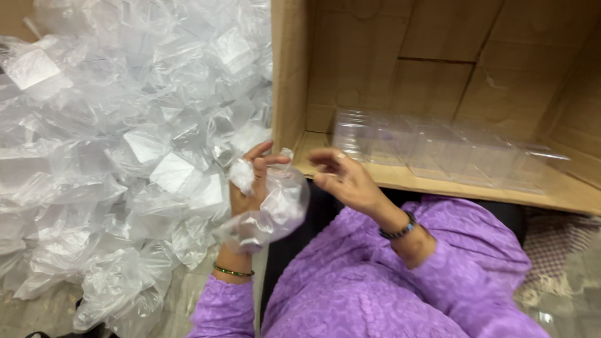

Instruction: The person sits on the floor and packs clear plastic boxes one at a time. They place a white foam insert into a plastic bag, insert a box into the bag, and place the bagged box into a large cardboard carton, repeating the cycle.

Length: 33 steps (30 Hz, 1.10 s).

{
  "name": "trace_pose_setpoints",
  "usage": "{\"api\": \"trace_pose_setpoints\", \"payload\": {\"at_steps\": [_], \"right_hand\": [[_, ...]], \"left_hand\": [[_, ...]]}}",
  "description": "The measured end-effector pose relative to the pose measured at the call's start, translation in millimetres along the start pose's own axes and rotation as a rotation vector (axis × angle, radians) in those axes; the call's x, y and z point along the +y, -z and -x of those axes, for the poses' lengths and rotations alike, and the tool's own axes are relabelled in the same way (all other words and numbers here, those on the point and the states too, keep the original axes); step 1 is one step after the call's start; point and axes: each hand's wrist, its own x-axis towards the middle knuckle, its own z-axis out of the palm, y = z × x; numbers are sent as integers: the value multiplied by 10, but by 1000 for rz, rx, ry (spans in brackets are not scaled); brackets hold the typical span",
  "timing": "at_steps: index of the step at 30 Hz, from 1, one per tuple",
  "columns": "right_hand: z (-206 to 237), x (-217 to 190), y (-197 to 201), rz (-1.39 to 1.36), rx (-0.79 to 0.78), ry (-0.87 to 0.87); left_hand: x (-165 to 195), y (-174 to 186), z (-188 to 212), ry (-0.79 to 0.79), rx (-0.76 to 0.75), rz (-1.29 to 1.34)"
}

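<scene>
My left hand point(250, 188) grips a crumpled clear plastic bag point(275, 206) with something white inside, held in front of my chest. My right hand point(344, 178) hovers just to the right of the bag with fingers spread, holding nothing. Both arms wear purple sleeves and a beaded bracelet at each wrist. Behind my right hand, a row of clear plastic containers point(432, 150) lies inside a cardboard box point(294, 75) tipped on its side.
A large heap of clear plastic bags point(125, 138), many wrapped around clear square containers, covers the floor to the left. A woven mat point(557, 244) shows at the lower right. The box's open flap rests near my lap.
</scene>
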Motion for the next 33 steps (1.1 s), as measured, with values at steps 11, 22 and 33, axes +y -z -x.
{"api": "trace_pose_setpoints", "payload": {"at_steps": [11,22,33], "right_hand": [[932,20,453,-223,145,-58],[1087,-154,631,-44,404,-3],[1246,-77,530,252,459,-78]], "left_hand": [[-98,-733,159,65,-389,-107],[-224,-1163,350,-8,-276,-380],[-542,-1116,423,-69,-289,-347]]}}
